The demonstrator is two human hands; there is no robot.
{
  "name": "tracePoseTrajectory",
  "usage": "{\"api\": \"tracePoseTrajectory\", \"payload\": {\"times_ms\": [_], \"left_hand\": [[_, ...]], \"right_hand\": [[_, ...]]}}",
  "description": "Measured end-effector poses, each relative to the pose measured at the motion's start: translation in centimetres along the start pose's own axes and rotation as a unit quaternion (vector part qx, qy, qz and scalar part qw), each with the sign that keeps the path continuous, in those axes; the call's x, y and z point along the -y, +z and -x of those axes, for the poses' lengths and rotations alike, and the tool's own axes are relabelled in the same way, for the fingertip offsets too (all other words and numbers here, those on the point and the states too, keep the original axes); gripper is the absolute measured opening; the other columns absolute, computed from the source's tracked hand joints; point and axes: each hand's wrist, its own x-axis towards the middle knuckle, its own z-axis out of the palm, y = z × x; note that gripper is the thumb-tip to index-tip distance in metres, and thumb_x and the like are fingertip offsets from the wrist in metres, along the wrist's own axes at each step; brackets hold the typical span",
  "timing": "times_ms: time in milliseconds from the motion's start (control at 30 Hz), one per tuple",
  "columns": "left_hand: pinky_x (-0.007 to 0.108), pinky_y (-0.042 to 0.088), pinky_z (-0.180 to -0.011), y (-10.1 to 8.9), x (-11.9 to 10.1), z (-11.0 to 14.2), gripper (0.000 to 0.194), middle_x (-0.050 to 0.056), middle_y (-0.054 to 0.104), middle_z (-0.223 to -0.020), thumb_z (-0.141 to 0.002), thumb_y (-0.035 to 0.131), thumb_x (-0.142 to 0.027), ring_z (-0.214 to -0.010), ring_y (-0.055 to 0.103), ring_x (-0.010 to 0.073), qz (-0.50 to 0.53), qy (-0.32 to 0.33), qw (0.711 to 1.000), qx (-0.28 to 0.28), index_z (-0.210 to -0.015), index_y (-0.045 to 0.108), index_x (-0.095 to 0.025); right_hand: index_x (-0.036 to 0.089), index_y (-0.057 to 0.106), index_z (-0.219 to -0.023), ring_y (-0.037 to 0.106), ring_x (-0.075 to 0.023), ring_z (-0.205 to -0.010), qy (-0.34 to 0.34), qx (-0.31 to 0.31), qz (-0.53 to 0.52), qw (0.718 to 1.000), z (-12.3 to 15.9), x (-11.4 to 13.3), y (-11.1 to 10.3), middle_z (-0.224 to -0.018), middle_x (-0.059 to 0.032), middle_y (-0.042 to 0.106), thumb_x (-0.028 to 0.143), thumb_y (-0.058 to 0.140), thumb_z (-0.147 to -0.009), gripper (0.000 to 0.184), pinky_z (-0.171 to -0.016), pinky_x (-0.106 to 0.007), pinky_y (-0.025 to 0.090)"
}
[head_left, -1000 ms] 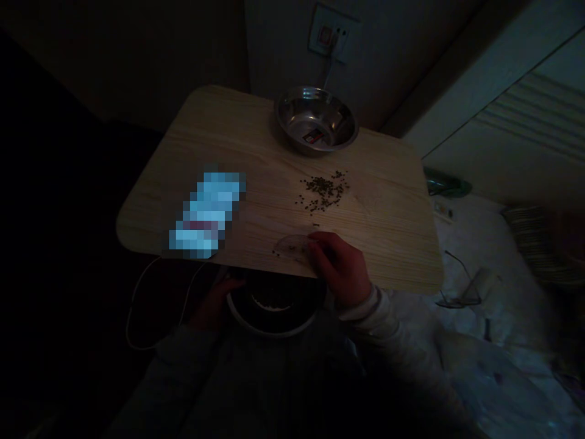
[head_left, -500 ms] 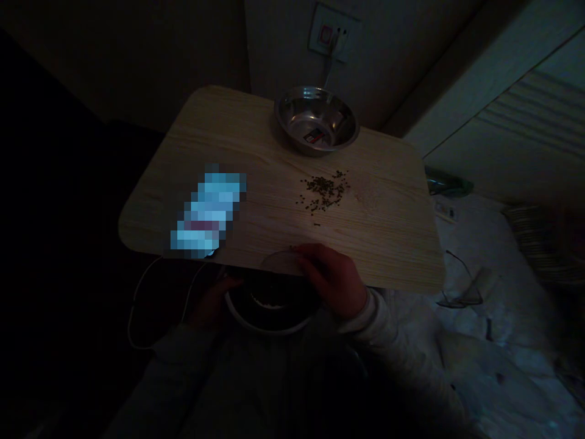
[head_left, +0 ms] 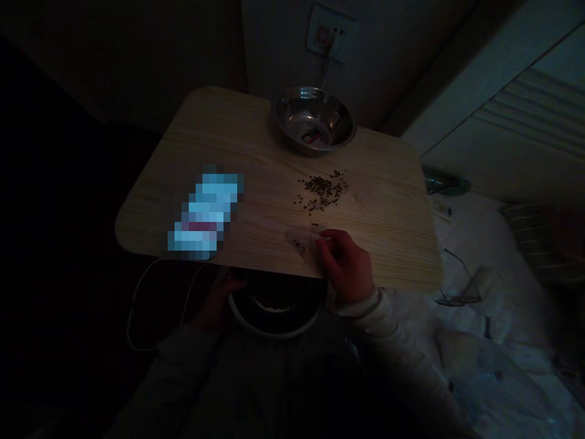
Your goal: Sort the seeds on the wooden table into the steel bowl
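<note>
My right hand (head_left: 350,266) is over the table's near edge, with thumb and fingers closed on a small clear plastic bag (head_left: 299,236) that has a few dark bits at it. Just beyond lies a scattered heap of small dark grains (head_left: 321,192) on the wooden table (head_left: 388,225). Below the edge, my left hand (head_left: 220,303) grips the left side of a dark round bowl (head_left: 278,334) with a pale rim. Pale grains show inside the bowl, but most of its inside is too dark to make out. The table edge hides its far part.
A shiny steel basin (head_left: 315,122) stands at the back of the table. To the left lies a lit, blurred-out phone (head_left: 205,213), with a white cable (head_left: 129,317) hanging below. Eyeglasses (head_left: 459,300) rest on white bedding at right. A wall socket (head_left: 331,32) is behind.
My right hand has moved up and slightly right over the table with the plastic bag, away from the bowl. My left hand stays at the bowl.
</note>
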Motion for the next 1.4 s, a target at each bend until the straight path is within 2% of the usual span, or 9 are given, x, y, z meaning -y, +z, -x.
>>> {"api": "tracePoseTrajectory", "payload": {"times_ms": [133,267,433,733,1033,1233,1400], "left_hand": [[0.040,0.055,-0.081,0.3,0.5,-0.2,0.010,0.005,0.076,-0.072,-0.055,0.069,-0.021,-0.094,0.069,0.0324,0.007,-0.041,0.999,0.032,-0.064,0.071,-0.019],[0.040,0.056,-0.080,1.1,0.3,0.6,0.019,0.004,0.077,-0.078,-0.056,0.067,-0.017,-0.093,0.070,0.0319,0.036,-0.038,0.997,0.052,-0.074,0.073,-0.020],[0.041,0.055,-0.082,1.2,0.2,1.0,0.013,0.005,0.077,-0.075,-0.055,0.070,-0.022,-0.096,0.069,0.0332,0.021,-0.066,0.996,0.060,-0.067,0.071,-0.018],[0.043,0.055,-0.079,1.2,0.7,0.5,0.017,0.005,0.077,-0.071,-0.052,0.071,-0.023,-0.091,0.070,0.0338,0.003,-0.063,0.997,0.055,-0.069,0.071,-0.018],[0.041,0.055,-0.077,1.4,0.6,0.9,0.012,0.004,0.076,-0.070,-0.053,0.071,-0.022,-0.092,0.070,0.0328,0.000,-0.047,0.997,0.056,-0.064,0.069,-0.020],[0.041,0.056,-0.075,1.2,1.0,0.2,0.015,0.004,0.077,-0.072,-0.051,0.071,-0.023,-0.091,0.070,0.0335,0.009,-0.070,0.995,0.065,-0.066,0.071,-0.020],[0.039,0.056,-0.077,1.3,0.7,0.3,0.013,0.004,0.077,-0.071,-0.051,0.071,-0.023,-0.091,0.070,0.0326,0.008,-0.063,0.996,0.067,-0.064,0.071,-0.020]], "right_hand": [[0.020,0.063,-0.091,0.053,-0.0119,-0.052,0.028,-0.013,-0.025,0.999,0.5,-0.6,-0.8,-0.060,0.0016,0.060,0.035,0.054,-0.084,0.018,-0.050,-0.024,0.042],[0.020,0.062,-0.095,0.054,-0.0124,-0.053,0.046,-0.031,-0.043,0.998,0.6,-1.7,-1.7,-0.062,0.0015,0.061,0.038,0.053,-0.085,0.023,-0.051,-0.024,0.042],[0.020,0.063,-0.093,0.056,-0.0132,-0.057,0.054,-0.043,-0.018,0.997,0.2,-2.7,-2.8,-0.064,0.0005,0.062,0.038,0.055,-0.084,0.023,-0.054,-0.025,0.043],[0.019,0.064,-0.094,0.056,-0.0126,-0.057,0.056,0.028,-0.052,0.997,1.2,-1.5,-2.9,-0.065,0.0004,0.062,0.036,0.056,-0.083,0.021,-0.055,-0.024,0.045],[0.020,0.063,-0.092,0.057,-0.0125,-0.056,0.055,0.015,-0.048,0.997,1.8,-1.5,-3.6,-0.063,0.0007,0.062,0.035,0.056,-0.083,0.019,-0.052,-0.023,0.045],[0.020,0.064,-0.091,0.058,-0.0132,-0.057,0.041,0.014,-0.032,0.999,2.3,-1.6,-4.2,-0.064,-0.0002,0.063,0.035,0.055,-0.084,0.018,-0.054,-0.024,0.046],[0.020,0.065,-0.090,0.058,-0.0134,-0.059,0.039,0.019,-0.024,0.999,2.6,-1.6,-4.4,-0.066,-0.0009,0.064,0.034,0.055,-0.084,0.018,-0.054,-0.024,0.046]]}}
